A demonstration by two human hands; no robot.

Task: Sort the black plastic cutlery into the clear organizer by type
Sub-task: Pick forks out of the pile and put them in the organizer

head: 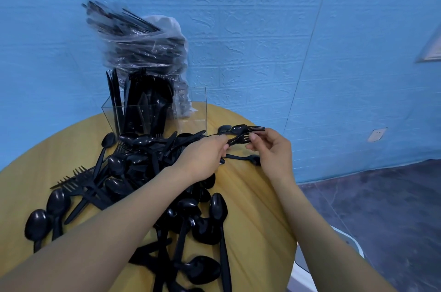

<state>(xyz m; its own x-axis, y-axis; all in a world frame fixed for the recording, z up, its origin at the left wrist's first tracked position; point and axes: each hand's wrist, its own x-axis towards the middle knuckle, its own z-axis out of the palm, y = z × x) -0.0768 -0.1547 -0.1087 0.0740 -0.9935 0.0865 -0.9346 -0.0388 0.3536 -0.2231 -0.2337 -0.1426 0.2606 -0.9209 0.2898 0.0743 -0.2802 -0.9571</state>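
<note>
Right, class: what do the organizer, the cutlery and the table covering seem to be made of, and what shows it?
Organizer: clear rigid plastic, perhaps acrylic; see-through walls, sharp straight edges.
Cutlery: glossy black plastic; thin moulded shapes with highlights on the spoon bowls.
Table covering: yellow, probably cloth; matte with soft folds.

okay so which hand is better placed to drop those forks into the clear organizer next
Probably the left. The left hand grips the forks by their handles, while the right hand only pinches at the tines. The left also sits nearer the clear organizer, whose right compartment looks empty.
</note>
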